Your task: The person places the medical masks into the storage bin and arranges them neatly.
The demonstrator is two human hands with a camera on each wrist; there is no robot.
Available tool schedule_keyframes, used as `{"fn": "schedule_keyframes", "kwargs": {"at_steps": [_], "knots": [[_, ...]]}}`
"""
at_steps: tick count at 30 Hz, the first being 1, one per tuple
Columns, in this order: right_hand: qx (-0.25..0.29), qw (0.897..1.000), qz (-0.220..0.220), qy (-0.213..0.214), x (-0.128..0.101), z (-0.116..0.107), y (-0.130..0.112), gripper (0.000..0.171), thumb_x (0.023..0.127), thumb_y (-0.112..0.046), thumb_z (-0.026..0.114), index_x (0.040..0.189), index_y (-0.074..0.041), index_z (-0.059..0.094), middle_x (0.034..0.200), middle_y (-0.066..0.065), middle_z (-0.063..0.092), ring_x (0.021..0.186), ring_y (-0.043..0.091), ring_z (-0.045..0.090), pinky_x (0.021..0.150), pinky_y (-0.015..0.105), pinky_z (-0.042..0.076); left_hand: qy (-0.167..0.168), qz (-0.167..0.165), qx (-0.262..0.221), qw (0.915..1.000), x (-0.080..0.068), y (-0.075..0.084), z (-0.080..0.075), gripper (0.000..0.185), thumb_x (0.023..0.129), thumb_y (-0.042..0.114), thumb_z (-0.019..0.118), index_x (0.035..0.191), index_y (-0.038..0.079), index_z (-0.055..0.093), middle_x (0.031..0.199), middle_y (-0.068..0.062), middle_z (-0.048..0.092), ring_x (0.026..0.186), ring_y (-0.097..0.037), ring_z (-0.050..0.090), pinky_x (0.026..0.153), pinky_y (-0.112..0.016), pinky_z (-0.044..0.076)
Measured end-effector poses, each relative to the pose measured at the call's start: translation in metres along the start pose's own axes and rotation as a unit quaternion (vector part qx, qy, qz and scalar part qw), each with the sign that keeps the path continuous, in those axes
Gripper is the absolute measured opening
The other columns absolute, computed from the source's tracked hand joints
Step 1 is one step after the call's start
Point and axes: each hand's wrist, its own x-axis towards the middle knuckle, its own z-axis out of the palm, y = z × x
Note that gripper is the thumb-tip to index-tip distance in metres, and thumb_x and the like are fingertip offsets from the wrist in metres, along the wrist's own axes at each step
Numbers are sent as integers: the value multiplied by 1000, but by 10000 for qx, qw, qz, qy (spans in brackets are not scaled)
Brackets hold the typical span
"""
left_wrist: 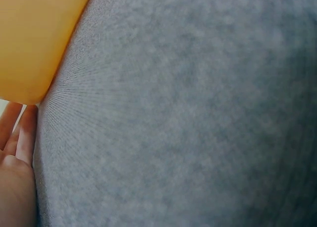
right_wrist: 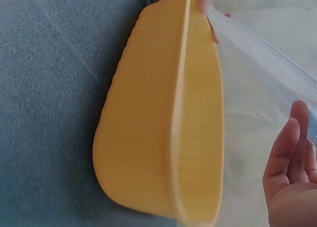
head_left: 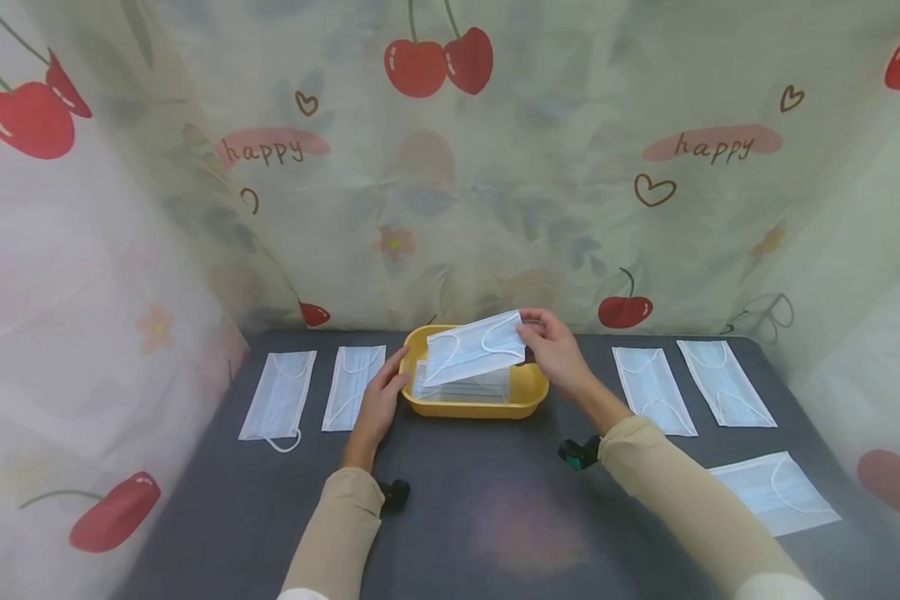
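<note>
Here, the right hand (head_left: 558,358) pinches 1 mask (head_left: 476,346) by its right end, the long axis running leftward and down over the yellow tub (head_left: 480,410), whose left rim the left hand (head_left: 377,402) grips; pleated masks (head_left: 487,388) lie inside, 5 loose masks (head_left: 277,396) on the table (head_left: 450,467)
</note>
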Motion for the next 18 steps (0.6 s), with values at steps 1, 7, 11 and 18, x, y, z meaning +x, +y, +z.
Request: {"fn": "schedule_keyframes", "kwargs": {"at_steps": [1, 7, 11, 18], "knots": [[15, 10000, -18, -8, 2, 2, 1, 37, 107, -19, 51, 141, -5, 49, 128, 25, 64, 81, 12, 67, 79, 35, 62, 19, -2, -2, 10000, 0, 0, 0, 45, 105, 29, 49, 150, 36, 49, 163, 2, 42, 154, -23, 35, 128, -51, 24], [-25, 10000, 21, -33, 8, 15, 10, 34, 108, -19, 49, 139, -6, 49, 126, 23, 66, 78, 13, 68, 76, 33, 62, -12, 21, -79, 10000, 1, -2, -2, 46, 105, 28, 50, 150, 35, 49, 163, 1, 42, 154, -24, 35, 128, -50, 23], [-31, 10000, 50, -19, 11, 22, 15, 34, 108, -18, 49, 140, -6, 49, 125, 23, 67, 76, 15, 69, 72, 29, 61, -7, 57, -106, 9999, 1, -3, -1, 46, 105, 27, 51, 150, 34, 50, 162, 1, 44, 153, -24, 36, 128, -50, 24], [160, 9997, 166, 17, 16, 31, 23, 34, 108, -18, 48, 140, -7, 50, 117, 20, 67, 77, 20, 66, 73, 33, 61, -16, 81, -68, 9999, 0, -1, -1, 46, 105, 29, 52, 151, 34, 49, 162, 2, 44, 153, -23, 35, 129, -49, 23]]}}
